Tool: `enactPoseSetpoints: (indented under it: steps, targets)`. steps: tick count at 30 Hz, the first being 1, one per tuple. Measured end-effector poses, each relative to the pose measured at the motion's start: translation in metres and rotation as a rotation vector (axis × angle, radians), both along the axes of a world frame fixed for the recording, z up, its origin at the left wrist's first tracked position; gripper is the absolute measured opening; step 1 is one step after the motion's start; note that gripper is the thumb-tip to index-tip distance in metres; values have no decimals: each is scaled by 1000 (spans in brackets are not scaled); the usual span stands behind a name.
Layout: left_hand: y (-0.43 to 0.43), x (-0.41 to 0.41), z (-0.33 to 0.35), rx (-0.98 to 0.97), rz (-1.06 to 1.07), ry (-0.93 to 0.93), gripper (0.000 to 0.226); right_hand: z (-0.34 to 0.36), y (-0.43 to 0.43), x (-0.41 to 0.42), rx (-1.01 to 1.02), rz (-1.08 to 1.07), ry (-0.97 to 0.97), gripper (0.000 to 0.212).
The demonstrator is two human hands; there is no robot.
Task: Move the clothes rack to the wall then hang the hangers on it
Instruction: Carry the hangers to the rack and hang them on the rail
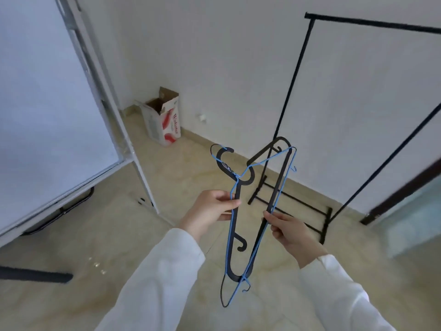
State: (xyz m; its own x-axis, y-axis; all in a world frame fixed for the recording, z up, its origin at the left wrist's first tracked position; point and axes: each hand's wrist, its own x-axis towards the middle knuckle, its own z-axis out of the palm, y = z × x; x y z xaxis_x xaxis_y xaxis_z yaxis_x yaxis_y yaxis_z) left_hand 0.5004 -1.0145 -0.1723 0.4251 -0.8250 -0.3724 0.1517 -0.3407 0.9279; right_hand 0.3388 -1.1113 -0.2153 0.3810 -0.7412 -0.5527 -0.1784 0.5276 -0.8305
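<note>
A: Nearest stuff?
B: White sleeves, both hands up front. Left hand [210,209] pinches the hangers [241,211] on the left arm; right hand [290,231] grips the right arm of the bundle.
A: Hangers look like?
B: Stacked together, tilted, hooks up-left. Black plastic hanger [235,223] w/ thick curled hook + small inner hooks; blue wire hanger [229,237] thin, overlapping it.
A: Behind?
B: Beige tile floor [167,235], then clothes rack [292,91], black, thin poles, top bar, low base rails, standing just beside the white wall [238,56]. Cardboard box [164,118] in the corner, whiteboard [47,103] on the left.
</note>
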Motion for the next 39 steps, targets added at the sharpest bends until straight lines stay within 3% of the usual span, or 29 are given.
enactPoseSetpoints:
  steps: [18, 24, 33, 39]
  targets:
    - [-282, -80, 40, -44, -365, 69, 4, 31, -239, -99, 26, -256, -85, 12]
    - [-354, -87, 71, -81, -438, 6, 20, 50, -301, -102, 104, -323, -209, 8]
    - [-477, -63, 133, -167, -536, -40, 13, 97, -409, -68, 109, -397, -352, 7]
    - [-549, -51, 165, -179, -548, 162, 27, 128, -475, -55, 129, -427, -432, 12]
